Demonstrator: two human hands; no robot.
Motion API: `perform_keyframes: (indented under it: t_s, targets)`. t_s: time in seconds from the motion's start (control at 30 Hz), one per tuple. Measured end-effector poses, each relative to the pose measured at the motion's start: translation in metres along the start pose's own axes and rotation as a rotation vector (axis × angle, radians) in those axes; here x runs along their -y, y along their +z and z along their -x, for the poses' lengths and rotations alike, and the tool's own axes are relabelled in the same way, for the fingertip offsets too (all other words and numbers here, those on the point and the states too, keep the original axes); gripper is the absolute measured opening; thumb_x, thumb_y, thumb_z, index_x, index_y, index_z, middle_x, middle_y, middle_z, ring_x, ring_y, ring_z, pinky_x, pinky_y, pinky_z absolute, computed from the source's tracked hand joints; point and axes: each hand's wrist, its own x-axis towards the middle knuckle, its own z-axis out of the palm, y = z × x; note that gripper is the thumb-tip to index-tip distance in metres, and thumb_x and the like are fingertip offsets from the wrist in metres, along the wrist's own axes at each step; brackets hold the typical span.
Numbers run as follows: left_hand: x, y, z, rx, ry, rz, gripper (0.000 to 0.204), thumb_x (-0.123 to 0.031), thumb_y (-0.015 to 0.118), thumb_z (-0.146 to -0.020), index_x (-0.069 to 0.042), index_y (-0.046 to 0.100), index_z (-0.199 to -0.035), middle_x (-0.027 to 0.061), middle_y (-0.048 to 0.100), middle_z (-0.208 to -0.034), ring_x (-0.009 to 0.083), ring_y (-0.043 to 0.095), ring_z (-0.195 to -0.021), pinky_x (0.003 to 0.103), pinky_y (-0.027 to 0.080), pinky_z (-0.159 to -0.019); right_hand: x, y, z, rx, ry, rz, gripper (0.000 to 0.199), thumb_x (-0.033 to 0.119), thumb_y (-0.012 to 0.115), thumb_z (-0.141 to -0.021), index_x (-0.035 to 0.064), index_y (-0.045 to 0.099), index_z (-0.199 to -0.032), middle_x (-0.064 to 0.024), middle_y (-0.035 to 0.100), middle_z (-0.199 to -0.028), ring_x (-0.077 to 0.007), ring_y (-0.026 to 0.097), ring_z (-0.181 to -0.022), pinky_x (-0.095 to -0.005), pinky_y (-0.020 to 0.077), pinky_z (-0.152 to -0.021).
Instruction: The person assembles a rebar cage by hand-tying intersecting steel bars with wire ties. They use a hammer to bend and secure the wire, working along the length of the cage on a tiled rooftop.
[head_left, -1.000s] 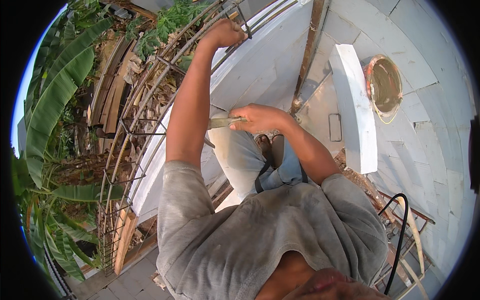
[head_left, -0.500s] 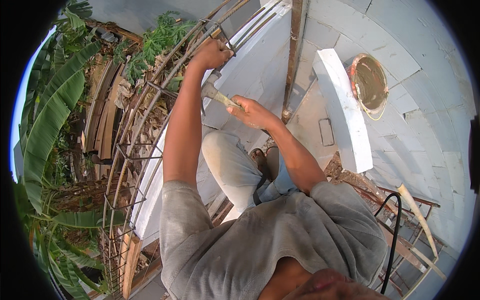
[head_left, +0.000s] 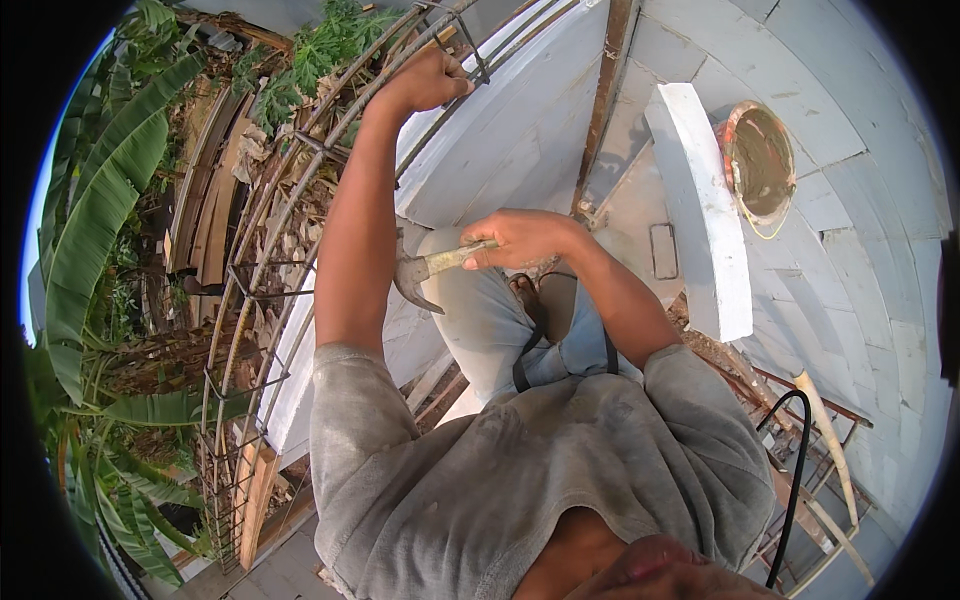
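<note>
My left hand (head_left: 428, 80) is closed round a bar of the long steel rebar cage (head_left: 313, 143), close to one of its square ties. The cage runs along the top of the white block wall (head_left: 500, 135) on the left side. In my right hand (head_left: 525, 238) is a claw hammer (head_left: 420, 268), gripped by its handle above my knees. The hammer's head points left, beside my left forearm, with its curved claw toward me. Part of the head is hidden behind that forearm.
A bucket of grey mortar (head_left: 760, 165) stands at the right beyond an upright white block (head_left: 700, 215). Banana leaves (head_left: 100, 240) and stacked planks (head_left: 210, 200) lie left of the cage. A scaffold frame (head_left: 815, 480) rises at lower right.
My right hand has drawn the hammer back toward my body, away from the left hand and the bars. The left hand keeps its hold on the cage. The view has shifted slightly.
</note>
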Motion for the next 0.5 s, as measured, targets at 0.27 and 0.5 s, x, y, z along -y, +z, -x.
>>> perform_keyframes:
  t_s: [0.27, 0.5]
  targets:
    - [-0.0066, -0.0023, 0.0003, -0.021, -0.023, -0.005, 0.027, -0.029, 0.071, -0.079, -0.002, 0.068, -0.076, 0.0029, 0.056, -0.062, 0.0129, 0.049, -0.06, 0.033, 0.042, -0.059, -0.0083, 0.0014, -0.0079, -0.235, -0.02, -0.028, 0.041, 0.04, 0.06, -0.094, 0.0027, 0.059, -0.112, -0.0064, 0.058, -0.073, -0.0144, 0.051, -0.069, -0.0324, 0.0443, -0.065]
    - [-0.0051, -0.0051, -0.0038, -0.018, -0.036, -0.004, 0.025, -0.027, 0.07, -0.078, -0.003, 0.068, -0.077, 0.0026, 0.057, -0.062, 0.0135, 0.049, -0.059, 0.033, 0.041, -0.058, -0.0087, -0.0007, -0.0057, -0.43, -0.042, -0.306, 0.046, 0.042, 0.06, -0.094, -0.0001, 0.058, -0.113, -0.0022, 0.051, -0.064, -0.0109, 0.046, -0.054, -0.0305, 0.0405, -0.053]
